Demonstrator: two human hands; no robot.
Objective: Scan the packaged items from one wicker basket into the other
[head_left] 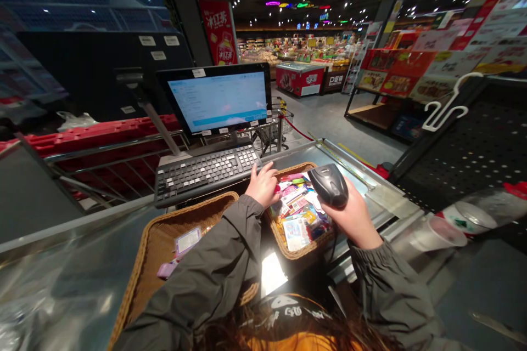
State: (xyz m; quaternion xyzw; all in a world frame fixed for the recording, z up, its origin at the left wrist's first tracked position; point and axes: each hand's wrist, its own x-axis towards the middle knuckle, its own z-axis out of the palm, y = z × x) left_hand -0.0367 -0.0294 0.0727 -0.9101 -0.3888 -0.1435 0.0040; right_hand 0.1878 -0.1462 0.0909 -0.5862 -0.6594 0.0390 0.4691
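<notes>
My right hand [352,218] is closed round a dark handheld barcode scanner [329,184], held over a wicker basket [304,251] full of small colourful packets [297,213]. My left hand [262,183] reaches into the far left side of that basket with its fingers curled on a pink packet [278,188]. A second, larger wicker basket [153,247] lies to the left under my left sleeve and holds a few flat packets [188,240].
A black keyboard [206,171] and a lit till screen [219,100] stand just beyond the baskets on a steel checkout counter [74,285]. Red shopping baskets [102,137] are stacked left. A black pegboard panel [473,148] stands right, with plastic cups [432,233] below it.
</notes>
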